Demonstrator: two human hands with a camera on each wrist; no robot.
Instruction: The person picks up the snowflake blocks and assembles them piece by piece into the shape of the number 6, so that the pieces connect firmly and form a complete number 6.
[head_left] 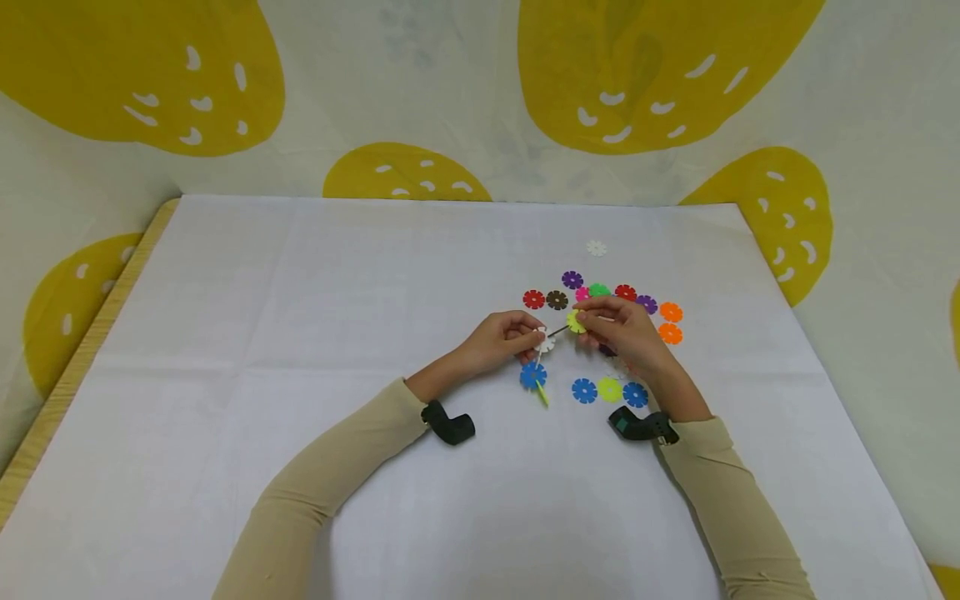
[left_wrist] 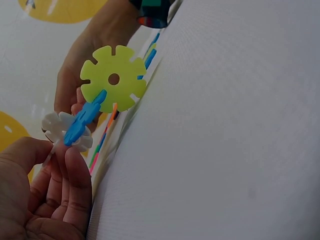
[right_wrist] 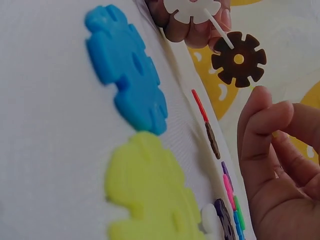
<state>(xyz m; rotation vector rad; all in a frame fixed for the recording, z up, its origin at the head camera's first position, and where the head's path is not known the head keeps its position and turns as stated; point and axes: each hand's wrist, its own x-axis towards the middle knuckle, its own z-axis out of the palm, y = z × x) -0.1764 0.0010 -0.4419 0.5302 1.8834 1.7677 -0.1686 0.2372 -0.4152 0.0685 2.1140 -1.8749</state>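
Slotted plastic flower discs are joined in a chain between the two hands. My left hand (head_left: 504,337) pinches a white disc (head_left: 545,339) between thumb and fingers. Below that hand hang a blue disc (head_left: 533,375) and a yellow-green disc (left_wrist: 114,62), slotted together. On the chain's other side is a brown disc (right_wrist: 239,72), edge-on in the head view. My right hand (head_left: 618,329) pinches a yellow disc (head_left: 576,322) at the brown disc's edge. In the right wrist view the right fingers (right_wrist: 260,130) mostly hide that yellow disc.
Loose discs lie on the white-covered table (head_left: 262,292), near the right hand: red (head_left: 533,299), brown (head_left: 557,300), purple (head_left: 572,280), orange (head_left: 671,312) and others behind. Two blue discs (head_left: 584,391) flank a yellow one (head_left: 610,389) in front. A white disc (head_left: 596,248) lies farthest back.
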